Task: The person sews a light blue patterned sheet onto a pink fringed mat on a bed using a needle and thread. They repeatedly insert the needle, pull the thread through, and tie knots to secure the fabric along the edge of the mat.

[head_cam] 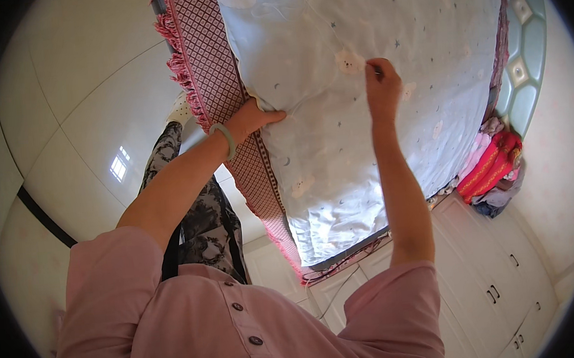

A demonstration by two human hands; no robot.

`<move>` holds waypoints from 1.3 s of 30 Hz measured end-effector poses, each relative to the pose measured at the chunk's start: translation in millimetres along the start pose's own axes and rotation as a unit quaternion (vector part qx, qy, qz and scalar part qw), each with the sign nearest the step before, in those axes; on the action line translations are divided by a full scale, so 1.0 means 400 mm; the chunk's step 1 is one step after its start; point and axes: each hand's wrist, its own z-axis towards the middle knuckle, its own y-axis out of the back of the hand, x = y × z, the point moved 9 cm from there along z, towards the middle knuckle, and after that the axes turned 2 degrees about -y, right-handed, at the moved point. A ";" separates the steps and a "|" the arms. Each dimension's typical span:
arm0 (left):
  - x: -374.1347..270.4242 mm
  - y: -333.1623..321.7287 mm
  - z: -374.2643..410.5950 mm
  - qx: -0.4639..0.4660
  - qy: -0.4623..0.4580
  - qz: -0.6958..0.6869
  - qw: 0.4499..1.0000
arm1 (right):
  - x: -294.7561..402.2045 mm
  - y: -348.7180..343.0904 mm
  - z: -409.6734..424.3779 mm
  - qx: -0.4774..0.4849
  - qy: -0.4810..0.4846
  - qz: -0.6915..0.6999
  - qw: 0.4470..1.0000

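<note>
A pale blue bedcover (pixel 324 141) with stars, moons and cloud faces is spread over a bed. At its left edge, my left hand (pixel 253 119), a pale green bangle on the wrist, grips the fabric with the thumb on top; the other fingers are partly hidden below. My right hand (pixel 384 87) is raised over the cover beside a printed cloud, fingertips pinched together. A small shiny thing shows between its fingers, too small to identify. Thin white thread (pixel 312 5) lies loosely over the upper part of the cover, and a faint strand runs from near my left thumb towards my right hand.
A red-and-white patterned blanket with fringe (pixel 205 50) shows under the cover's left side. Folded clothes (pixel 490 164) lie at the far right by the green padded headboard (pixel 527 47). White cabinets (pixel 478 265) stand below right. A cable (pixel 342 292) hangs near the bed corner.
</note>
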 end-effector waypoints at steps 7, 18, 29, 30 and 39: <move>-0.006 0.007 0.002 0.001 -0.004 0.024 1.000 | 0.061 -0.114 -0.040 -0.065 -0.091 0.059 0.992; -0.017 -0.002 -0.003 0.017 -0.024 0.030 0.999 | -0.019 -0.102 -0.047 -0.081 -0.170 0.146 0.971; -0.045 -0.009 -0.036 0.008 -0.065 0.015 0.998 | -0.044 0.034 -0.251 -0.069 -0.200 0.495 0.843; -0.061 -0.016 -0.068 -0.001 -0.089 0.038 0.995 | -0.051 0.062 -0.287 -0.083 -0.198 0.512 0.832; -0.114 0.008 -0.229 -0.189 -0.268 0.260 0.908 | -0.095 0.164 -0.640 -0.152 -0.256 0.597 0.745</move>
